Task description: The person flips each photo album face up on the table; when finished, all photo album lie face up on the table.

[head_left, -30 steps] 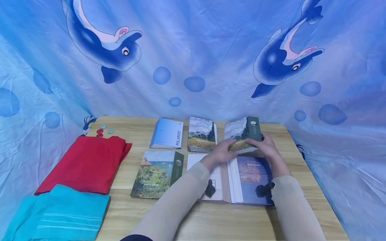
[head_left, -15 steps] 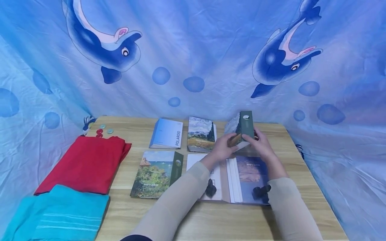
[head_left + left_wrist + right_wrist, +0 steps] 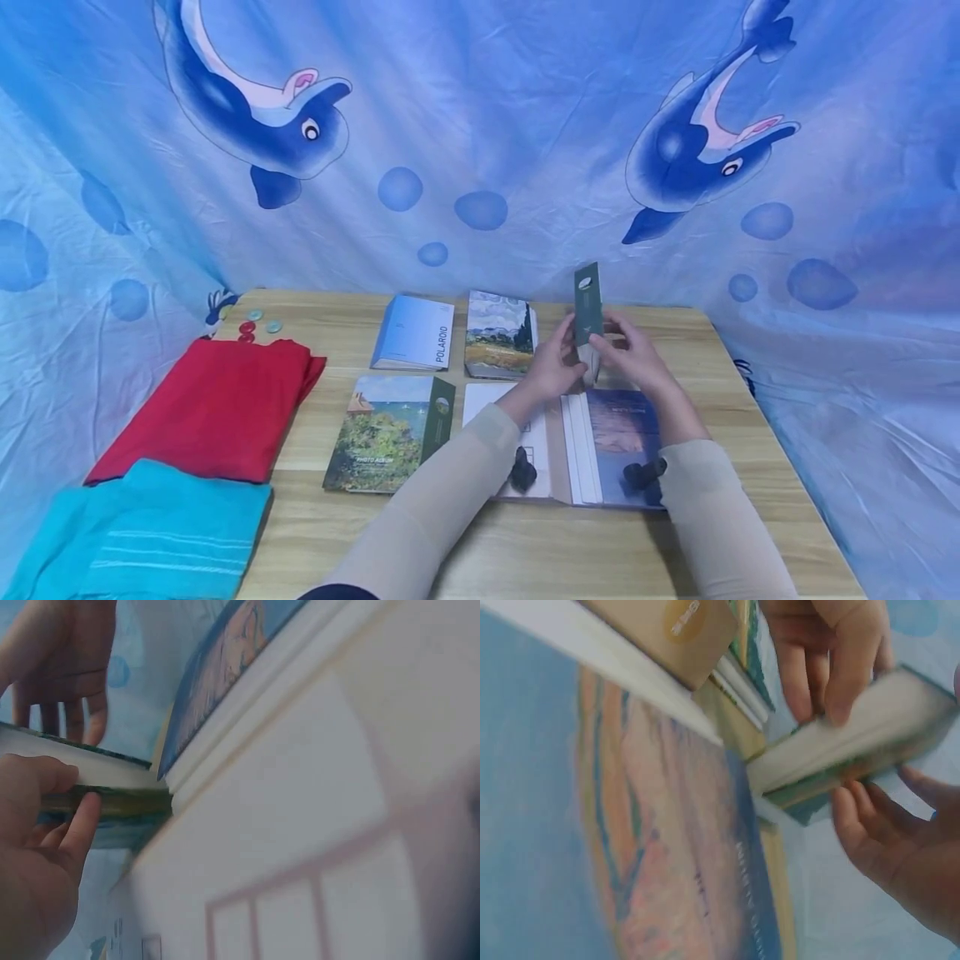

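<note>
A photo album [image 3: 588, 304] stands upright between my two hands above the back of the table, its dark green spine towards me. My left hand [image 3: 553, 367] grips its left side; in the left wrist view the thumb [image 3: 56, 774] lies on the pale page edge and the fingers are under the cover. My right hand [image 3: 637, 354] holds the other side, its fingertips against the cover [image 3: 855, 787] in the right wrist view. Just in front lies an opened-out album cover [image 3: 626, 425], with white pages inside on the left and a dusky blue-pink picture on the right.
Left of the hands lie a landscape-painted album [image 3: 498, 333], a blue Polaroid album [image 3: 416, 332] and a garden-painted album [image 3: 386, 433]. A red cloth [image 3: 210, 408], a turquoise cloth [image 3: 150, 533] and several buttons [image 3: 255, 325] are at the table's left. A dolphin-print curtain [image 3: 480, 150] hangs behind.
The album between my hands has turned from showing its painted cover to showing its spine edge-on, and it has shifted left. My right hand has moved left with it; the left hand has barely moved.
</note>
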A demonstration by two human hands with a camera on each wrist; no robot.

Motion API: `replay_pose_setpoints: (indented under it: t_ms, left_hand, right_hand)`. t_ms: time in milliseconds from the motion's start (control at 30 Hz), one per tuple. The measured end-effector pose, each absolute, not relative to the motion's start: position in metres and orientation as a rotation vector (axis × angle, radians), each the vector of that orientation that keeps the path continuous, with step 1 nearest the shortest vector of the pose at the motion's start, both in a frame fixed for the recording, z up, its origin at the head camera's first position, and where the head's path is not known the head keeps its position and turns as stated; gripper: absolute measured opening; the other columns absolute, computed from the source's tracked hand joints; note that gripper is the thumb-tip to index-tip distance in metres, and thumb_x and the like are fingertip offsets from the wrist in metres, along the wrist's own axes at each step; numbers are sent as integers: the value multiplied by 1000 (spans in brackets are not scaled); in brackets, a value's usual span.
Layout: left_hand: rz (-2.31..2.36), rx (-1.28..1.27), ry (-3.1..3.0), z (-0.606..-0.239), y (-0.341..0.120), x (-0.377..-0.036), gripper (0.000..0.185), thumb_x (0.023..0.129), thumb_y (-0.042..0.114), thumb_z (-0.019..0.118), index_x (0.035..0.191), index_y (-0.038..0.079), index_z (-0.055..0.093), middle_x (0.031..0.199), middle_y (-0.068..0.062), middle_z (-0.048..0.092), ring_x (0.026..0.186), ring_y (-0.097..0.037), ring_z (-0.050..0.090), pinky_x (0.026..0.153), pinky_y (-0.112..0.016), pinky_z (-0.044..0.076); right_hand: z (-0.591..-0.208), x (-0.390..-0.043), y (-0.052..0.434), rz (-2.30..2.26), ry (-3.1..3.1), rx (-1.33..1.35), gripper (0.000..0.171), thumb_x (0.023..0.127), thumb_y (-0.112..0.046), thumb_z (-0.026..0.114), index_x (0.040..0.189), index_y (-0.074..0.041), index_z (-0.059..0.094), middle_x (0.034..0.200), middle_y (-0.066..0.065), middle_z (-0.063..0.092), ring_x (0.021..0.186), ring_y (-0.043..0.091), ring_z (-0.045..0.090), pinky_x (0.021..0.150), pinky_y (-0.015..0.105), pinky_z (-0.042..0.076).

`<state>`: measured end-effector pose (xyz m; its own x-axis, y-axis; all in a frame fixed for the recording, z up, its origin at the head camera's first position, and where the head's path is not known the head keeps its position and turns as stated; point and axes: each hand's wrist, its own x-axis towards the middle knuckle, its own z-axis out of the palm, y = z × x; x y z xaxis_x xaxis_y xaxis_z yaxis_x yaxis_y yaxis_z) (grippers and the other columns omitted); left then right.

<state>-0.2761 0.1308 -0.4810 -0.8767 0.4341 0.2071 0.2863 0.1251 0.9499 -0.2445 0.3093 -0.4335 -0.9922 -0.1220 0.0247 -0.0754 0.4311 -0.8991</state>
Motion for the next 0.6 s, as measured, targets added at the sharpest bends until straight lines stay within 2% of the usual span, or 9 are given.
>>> replay_pose_setpoints:
  t_ms: [100,200,267,333,400,533,600]
  left_hand:
    - [1810,743,2340,-481,126,-278,96,87,-8,70,163,13,16,150,-20,49,127,-28,59,102,-23,49]
    - [1707,744,2478,-478,119,-280,95,86,-3,73,163,12,19,155,-20,43,132,-28,54,107,-27,46]
    - [1640,728,2555,-478,115,-282,93,86,1,74,162,10,22,159,-18,37,139,-29,47,112,-31,41]
    - [1603,714,2591,-479,111,-284,90,86,3,74,161,8,25,165,-16,25,147,-31,33,119,-36,32]
    - [1590,706,2590,-480,108,-285,88,87,3,73,161,7,26,166,-15,23,148,-31,31,119,-37,33]
    - [1584,684,2580,-481,107,-284,86,88,4,73,161,8,26,165,-14,27,143,-29,40,114,-33,39]
    - [1591,655,2547,-481,109,-283,87,89,5,73,161,11,25,163,-15,32,129,-32,56,108,-34,46]
  right_hand:
    - [-440,-245,314,-1616,2529,-226,67,107,-37,50,159,-3,26,154,32,34,132,55,45,99,62,50]
    - [-449,-248,317,-1586,2452,-202,69,108,-42,44,159,-1,24,158,33,27,135,57,40,101,63,47]
    - [-454,-251,317,-1524,2450,-148,74,106,-47,46,159,-1,23,158,34,25,134,56,41,101,61,48]
    - [-458,-254,317,-1423,2492,-89,80,103,-50,52,159,-1,23,156,36,28,131,54,47,99,57,51]
    - [-460,-255,317,-1326,2534,-38,86,99,-53,58,159,-2,24,151,38,34,125,50,54,97,52,55]
    - [-460,-258,318,-1217,2592,-11,92,96,-57,62,158,-1,24,144,37,46,120,46,59,95,49,55]
    - [-460,-257,322,-1188,2607,-21,93,96,-58,61,158,0,24,143,36,47,123,46,57,96,50,54]
